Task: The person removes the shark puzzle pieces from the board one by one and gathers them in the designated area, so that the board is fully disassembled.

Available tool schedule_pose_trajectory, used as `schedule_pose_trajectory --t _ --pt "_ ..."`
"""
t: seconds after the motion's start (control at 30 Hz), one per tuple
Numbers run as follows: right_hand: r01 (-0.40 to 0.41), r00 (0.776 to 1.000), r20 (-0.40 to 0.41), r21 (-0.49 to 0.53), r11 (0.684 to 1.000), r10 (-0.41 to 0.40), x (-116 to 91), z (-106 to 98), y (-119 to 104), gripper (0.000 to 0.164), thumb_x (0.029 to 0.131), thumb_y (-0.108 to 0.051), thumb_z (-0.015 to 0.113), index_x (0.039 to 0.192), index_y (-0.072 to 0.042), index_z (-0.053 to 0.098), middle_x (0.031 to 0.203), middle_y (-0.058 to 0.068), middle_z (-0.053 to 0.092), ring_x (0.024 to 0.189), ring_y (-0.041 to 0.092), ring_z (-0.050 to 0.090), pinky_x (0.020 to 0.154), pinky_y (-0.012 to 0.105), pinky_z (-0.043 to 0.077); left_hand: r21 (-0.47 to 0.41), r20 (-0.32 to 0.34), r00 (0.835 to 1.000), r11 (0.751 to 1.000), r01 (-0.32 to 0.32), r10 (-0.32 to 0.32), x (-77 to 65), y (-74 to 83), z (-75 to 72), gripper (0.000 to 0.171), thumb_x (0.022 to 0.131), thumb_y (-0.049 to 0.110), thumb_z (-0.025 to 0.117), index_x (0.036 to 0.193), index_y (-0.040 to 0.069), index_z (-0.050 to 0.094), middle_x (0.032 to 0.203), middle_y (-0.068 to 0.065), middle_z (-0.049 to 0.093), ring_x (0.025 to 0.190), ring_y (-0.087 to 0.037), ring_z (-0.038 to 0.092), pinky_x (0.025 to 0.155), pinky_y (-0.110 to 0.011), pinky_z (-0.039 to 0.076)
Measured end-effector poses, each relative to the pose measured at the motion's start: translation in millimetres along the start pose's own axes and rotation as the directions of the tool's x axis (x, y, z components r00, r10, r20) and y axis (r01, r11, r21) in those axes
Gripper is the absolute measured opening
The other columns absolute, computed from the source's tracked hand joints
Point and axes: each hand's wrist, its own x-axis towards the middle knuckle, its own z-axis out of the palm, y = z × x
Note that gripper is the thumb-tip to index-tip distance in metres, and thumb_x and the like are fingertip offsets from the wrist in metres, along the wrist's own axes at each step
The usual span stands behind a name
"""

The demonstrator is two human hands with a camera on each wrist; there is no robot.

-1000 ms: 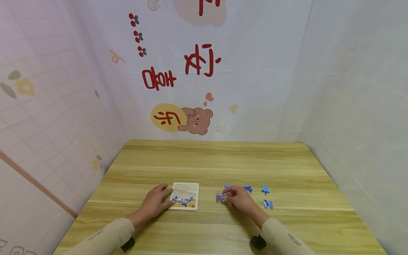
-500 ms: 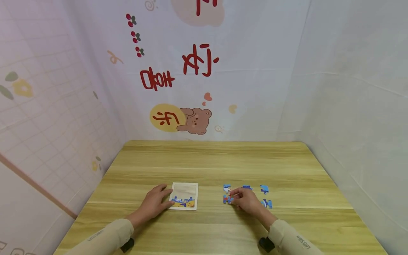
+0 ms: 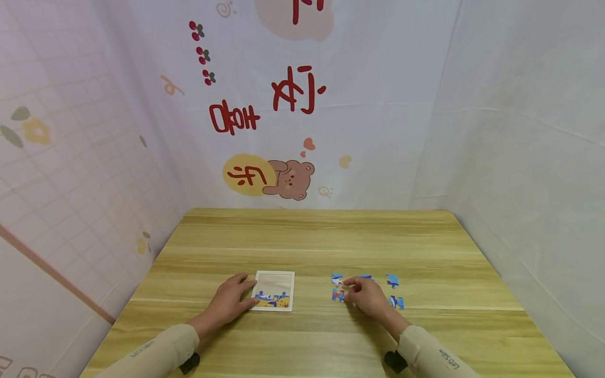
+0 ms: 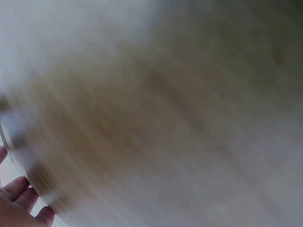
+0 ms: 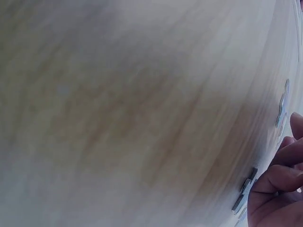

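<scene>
My left hand rests on the table with its fingers extended, thumb and fingertips on the left edge of a white-framed puzzle tray. Blue, white and yellow sea-picture pieces fill the tray's lower part; its upper part shows bare backing. In the left wrist view, fingertips meet the tray's edge. My right hand bends its fingers and pinches the right edge of a red-and-blue puzzle piece low over the wood. A blue-and-white puzzle piece lies just beyond it.
More loose puzzle pieces lie around my right hand: a dark blue one behind it, a light blue one farther right, and a blue-and-white one near the wrist. Printed cloth walls enclose the wooden table.
My right hand has shifted right with the red-and-blue puzzle piece, uncovering more of the blue-and-white piece behind; it barely moves over the last half second. My left hand stays at the tray.
</scene>
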Motion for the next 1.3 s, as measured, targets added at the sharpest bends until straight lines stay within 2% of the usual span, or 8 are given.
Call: schedule_pose_trajectory --t 0.23,0.5,0.83,1.3 --pt "0.049 0.999 0.018 0.029 0.998 -0.050 -2.6 3.7 -11.2 0.025 0.086 0.000 0.072 0.111 0.001 0.070 0.081 0.003 0.063 0.066 0.017 0.054 0.057 0.029 0.045 -0.003 0.004 1.000 1.000 0.003 -0.003 0.2 -0.2 -0.3 0.053 0.090 0.033 0.074 0.132 0.003 0.063 0.142 -0.026 0.048 0.133 -0.044 0.042 0.105 -0.063 0.032" --pt "0.118 0.987 0.094 0.111 0.987 -0.129 -3.8 22.5 -30.2 0.027 0.087 0.001 0.068 0.113 0.008 0.067 0.076 0.005 0.062 0.059 0.021 0.057 0.052 0.027 0.044 0.003 0.012 1.000 1.000 0.018 -0.018 0.0 1.2 0.8 0.052 0.090 0.031 0.073 0.132 0.003 0.063 0.142 -0.026 0.048 0.133 -0.043 0.041 0.106 -0.061 0.032" --pt "0.099 0.982 0.150 0.128 0.987 -0.118 -0.2 51.7 -48.8 0.026 0.087 -0.001 0.070 0.112 0.006 0.067 0.075 0.003 0.060 0.060 0.017 0.057 0.053 0.026 0.046 -0.021 0.011 0.999 0.999 0.036 -0.035 3.6 7.2 0.0 0.056 0.090 0.036 0.073 0.133 0.003 0.062 0.142 -0.026 0.048 0.134 -0.043 0.041 0.108 -0.060 0.030" --pt "0.132 0.970 0.183 0.143 0.981 -0.158 7.2 93.5 -67.5 0.023 0.088 -0.002 0.070 0.110 0.004 0.068 0.074 0.003 0.062 0.058 0.013 0.055 0.052 0.023 0.043 0.028 0.013 0.999 0.999 0.036 -0.036 6.5 16.3 5.8 0.064 0.089 0.043 0.073 0.134 0.000 0.059 0.139 -0.024 0.050 0.132 -0.042 0.043 0.107 -0.060 0.031"
